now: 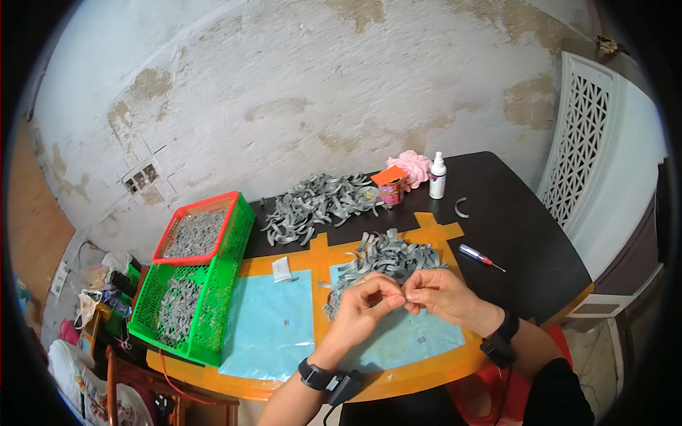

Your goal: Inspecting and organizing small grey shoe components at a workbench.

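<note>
My left hand [369, 302] and my right hand [442, 294] meet fingertip to fingertip over the blue sheet [423, 348]. Both are closed in a pinch. Whatever sits between the fingers is too small and too covered to make out. Just beyond them lies a heap of grey curved strips [398, 255], partly hidden by my hands. Each wrist wears a black strap with a small device on it.
Further back are a larger pile of grey strips [320, 206], a tin with an orange top [391, 190], a pink cloth [414, 169] and a white bottle [437, 179]. A screwdriver [479, 256] lies right; a green basket [220, 312] and red basket [235, 206] stand left.
</note>
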Available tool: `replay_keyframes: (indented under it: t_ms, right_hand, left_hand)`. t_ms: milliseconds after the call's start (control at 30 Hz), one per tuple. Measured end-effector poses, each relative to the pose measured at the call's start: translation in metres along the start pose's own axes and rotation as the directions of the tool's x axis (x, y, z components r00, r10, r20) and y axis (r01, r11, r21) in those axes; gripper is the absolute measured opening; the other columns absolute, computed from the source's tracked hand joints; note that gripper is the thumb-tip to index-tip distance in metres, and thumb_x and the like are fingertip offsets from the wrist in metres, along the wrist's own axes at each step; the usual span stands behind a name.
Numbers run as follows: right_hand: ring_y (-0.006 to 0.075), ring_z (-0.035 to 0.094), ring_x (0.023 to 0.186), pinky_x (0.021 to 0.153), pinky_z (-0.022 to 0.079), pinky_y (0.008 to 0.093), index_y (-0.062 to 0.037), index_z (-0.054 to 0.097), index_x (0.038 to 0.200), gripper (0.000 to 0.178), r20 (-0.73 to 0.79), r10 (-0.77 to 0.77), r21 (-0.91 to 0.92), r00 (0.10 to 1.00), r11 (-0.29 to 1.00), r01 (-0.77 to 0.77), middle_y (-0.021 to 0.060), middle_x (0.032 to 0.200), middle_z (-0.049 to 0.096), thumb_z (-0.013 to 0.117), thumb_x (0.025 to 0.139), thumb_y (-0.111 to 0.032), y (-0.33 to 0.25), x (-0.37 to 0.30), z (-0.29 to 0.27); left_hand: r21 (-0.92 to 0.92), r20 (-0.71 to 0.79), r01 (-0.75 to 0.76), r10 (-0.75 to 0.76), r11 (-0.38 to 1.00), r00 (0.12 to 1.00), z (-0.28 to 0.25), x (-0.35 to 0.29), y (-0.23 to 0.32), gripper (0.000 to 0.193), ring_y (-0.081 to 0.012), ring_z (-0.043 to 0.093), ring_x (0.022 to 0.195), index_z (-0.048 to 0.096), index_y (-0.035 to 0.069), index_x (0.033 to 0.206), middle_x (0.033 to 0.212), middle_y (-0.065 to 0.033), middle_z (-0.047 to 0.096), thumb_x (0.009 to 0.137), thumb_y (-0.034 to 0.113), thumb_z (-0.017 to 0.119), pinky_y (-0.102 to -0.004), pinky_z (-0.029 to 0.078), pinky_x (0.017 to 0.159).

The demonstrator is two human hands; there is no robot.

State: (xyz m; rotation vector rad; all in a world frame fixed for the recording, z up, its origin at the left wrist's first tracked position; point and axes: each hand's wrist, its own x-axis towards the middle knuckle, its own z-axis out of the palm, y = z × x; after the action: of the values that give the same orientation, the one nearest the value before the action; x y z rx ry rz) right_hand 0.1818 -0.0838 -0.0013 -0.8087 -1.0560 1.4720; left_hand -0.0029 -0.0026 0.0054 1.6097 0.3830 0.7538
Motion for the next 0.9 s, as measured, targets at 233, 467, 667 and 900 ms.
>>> replay_keyframes:
  t_ms: [233,467,667,900]
  right_hand:
    - [0.0133,0.060,0.074,0.068,0.048,0.0253,0.0004,0.058,0.089,0.007,-0.079,-0.031,-0.104,0.996,0.994,0.022,0.0068,0.081,0.062,0.063,0.086,-0.003,-0.005,-0.007,0.000]
    - [0.0130,0.059,0.071,0.066,0.048,0.0245,0.0014,0.058,0.083,0.007,0.074,-0.049,-0.073,0.996,0.996,0.054,0.0069,0.079,0.061,0.065,0.082,0.002,-0.009,-0.010,0.012]
    - [0.0124,0.058,0.072,0.067,0.047,0.0246,0.0015,0.058,0.086,0.007,0.102,-0.031,-0.081,0.994,0.996,0.040,0.0058,0.080,0.060,0.064,0.083,0.001,-0.005,-0.018,0.027]
    - [0.0107,0.057,0.073,0.065,0.047,0.0237,-0.0005,0.058,0.091,0.004,-0.118,-0.123,-0.259,0.985,0.962,0.090,0.0049,0.082,0.059,0.059,0.086,0.000,-0.009,-0.001,0.007]
  left_hand:
    - [-0.087,0.118,0.046,-0.036,0.995,0.992,0.005,0.004,0.012,0.007,-0.0136,0.058,0.089,0.062,0.000,0.081,0.094,-0.0047,0.057,0.081,0.000,0.069,-0.0267,0.048,0.079]
    - [-0.038,0.182,0.023,-0.015,0.999,0.983,0.000,-0.008,0.017,0.012,-0.0090,0.053,0.082,0.058,0.002,0.079,0.089,-0.0009,0.054,0.082,0.004,0.070,-0.0230,0.043,0.074]
    - [0.030,0.149,0.069,-0.072,0.997,0.986,-0.002,-0.035,0.038,0.009,-0.0101,0.056,0.080,0.054,0.002,0.084,0.084,-0.0023,0.057,0.089,0.005,0.061,-0.0242,0.046,0.073]
    - [0.611,-0.545,0.115,0.310,0.783,0.779,-0.137,-0.113,0.099,0.006,-0.0109,0.058,0.066,0.050,0.005,0.092,0.074,-0.0042,0.059,0.093,0.008,0.055,-0.0239,0.047,0.059]
